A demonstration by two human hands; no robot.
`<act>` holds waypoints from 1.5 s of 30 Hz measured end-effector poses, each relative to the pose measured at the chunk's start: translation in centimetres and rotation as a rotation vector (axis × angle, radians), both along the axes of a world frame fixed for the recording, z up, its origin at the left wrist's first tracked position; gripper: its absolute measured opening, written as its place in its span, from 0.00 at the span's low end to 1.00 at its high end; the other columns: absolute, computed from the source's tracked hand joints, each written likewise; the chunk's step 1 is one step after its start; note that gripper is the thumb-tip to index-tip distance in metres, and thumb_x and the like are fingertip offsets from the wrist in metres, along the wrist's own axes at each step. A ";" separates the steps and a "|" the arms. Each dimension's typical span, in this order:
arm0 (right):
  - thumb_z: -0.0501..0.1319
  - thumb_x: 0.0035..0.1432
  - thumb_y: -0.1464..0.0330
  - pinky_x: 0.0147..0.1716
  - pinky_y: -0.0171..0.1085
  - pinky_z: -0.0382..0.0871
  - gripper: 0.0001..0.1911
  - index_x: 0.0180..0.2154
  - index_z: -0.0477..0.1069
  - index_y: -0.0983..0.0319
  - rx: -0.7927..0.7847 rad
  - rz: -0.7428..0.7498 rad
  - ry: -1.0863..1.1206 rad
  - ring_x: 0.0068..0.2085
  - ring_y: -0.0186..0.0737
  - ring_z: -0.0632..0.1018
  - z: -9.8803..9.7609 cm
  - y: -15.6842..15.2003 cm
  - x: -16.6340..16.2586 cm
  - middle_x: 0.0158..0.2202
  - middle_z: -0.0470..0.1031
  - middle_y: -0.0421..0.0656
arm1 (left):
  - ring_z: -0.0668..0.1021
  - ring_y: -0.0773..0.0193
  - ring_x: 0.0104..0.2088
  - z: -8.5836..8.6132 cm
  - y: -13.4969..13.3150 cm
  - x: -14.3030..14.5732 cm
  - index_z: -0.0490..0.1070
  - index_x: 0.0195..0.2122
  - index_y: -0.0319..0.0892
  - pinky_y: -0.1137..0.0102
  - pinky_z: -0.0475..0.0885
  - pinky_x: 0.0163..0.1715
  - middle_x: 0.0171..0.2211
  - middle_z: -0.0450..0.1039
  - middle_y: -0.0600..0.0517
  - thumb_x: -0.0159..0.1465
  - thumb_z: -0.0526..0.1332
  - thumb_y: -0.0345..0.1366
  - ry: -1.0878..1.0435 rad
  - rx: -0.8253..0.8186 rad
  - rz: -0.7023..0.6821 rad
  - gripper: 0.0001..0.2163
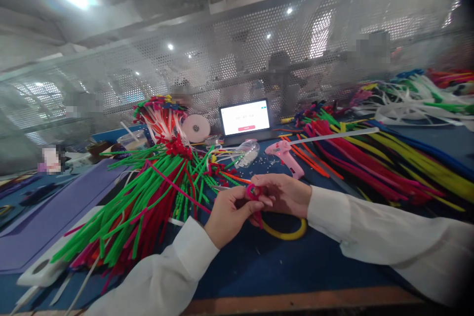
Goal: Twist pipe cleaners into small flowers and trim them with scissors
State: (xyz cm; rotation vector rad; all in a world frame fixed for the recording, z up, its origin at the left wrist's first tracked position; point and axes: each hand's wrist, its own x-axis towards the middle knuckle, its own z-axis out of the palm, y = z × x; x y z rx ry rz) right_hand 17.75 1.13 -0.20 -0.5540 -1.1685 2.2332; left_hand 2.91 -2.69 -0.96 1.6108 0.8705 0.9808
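In front of me, near the middle of the table, my left hand (232, 213) and my right hand (285, 192) meet around a bright pink pipe cleaner (254, 189). It is bent into a small loop at the fingertips, and a short end hangs below. Both hands are closed in a pinch on it. Under the hands lies a pair of scissors with a yellow handle (288, 235); its pointed blade shows left of my fingers, while its middle is hidden. Just beyond my right hand a pink glue gun (284, 155) rests with a long glue stick in its back.
Green and red pipe cleaners (137, 197) are heaped left; multicoloured ones (388, 163) lie right. Behind stand a lit screen (245, 118) and a white roll (196, 128). A clear container (249, 152) has spilled white bits. Purple sheets (44, 227) lie far left. A perforated screen (237, 39) closes the back.
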 end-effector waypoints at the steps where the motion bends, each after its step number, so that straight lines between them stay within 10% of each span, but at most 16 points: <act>1: 0.49 0.49 0.70 0.25 0.33 0.58 0.10 0.19 0.60 0.64 0.002 -0.010 -0.017 0.19 0.29 0.61 0.0 -0.1 0.0 0.13 0.59 0.37 | 0.73 0.68 0.19 0.0 -0.1 0.0 0.70 0.32 0.35 0.73 0.70 0.20 0.22 0.68 0.52 0.54 0.57 0.37 0.012 0.009 -0.001 0.09; 27: 0.51 0.42 0.76 0.15 0.26 0.48 0.05 0.23 0.55 0.62 0.325 -0.127 -0.263 0.13 0.24 0.57 0.1 -0.4 -0.3 0.10 0.56 0.31 | 0.73 0.69 0.18 0.4 -0.2 0.5 0.70 0.26 0.35 0.75 0.69 0.19 0.19 0.68 0.54 0.52 0.60 0.36 0.003 -0.040 0.028 0.08; 37: 0.54 0.54 0.66 0.31 0.33 0.63 0.08 0.36 0.66 0.62 1.413 -0.244 -0.420 0.30 0.34 0.71 0.9 0.8 1.7 0.28 0.70 0.42 | 0.69 0.73 0.15 0.1 0.5 -0.7 0.67 0.24 0.34 0.77 0.65 0.15 0.17 0.65 0.55 0.52 0.60 0.37 -0.200 -0.160 0.004 0.10; 45: 0.53 0.55 0.68 0.31 0.34 0.63 0.08 0.33 0.69 0.60 1.614 -0.305 -0.463 0.31 0.36 0.71 0.6 1.1 1.8 0.28 0.71 0.43 | 0.69 0.72 0.14 0.1 0.4 -0.6 0.68 0.24 0.33 0.77 0.65 0.14 0.16 0.65 0.54 0.51 0.61 0.37 -0.221 -0.187 -0.041 0.10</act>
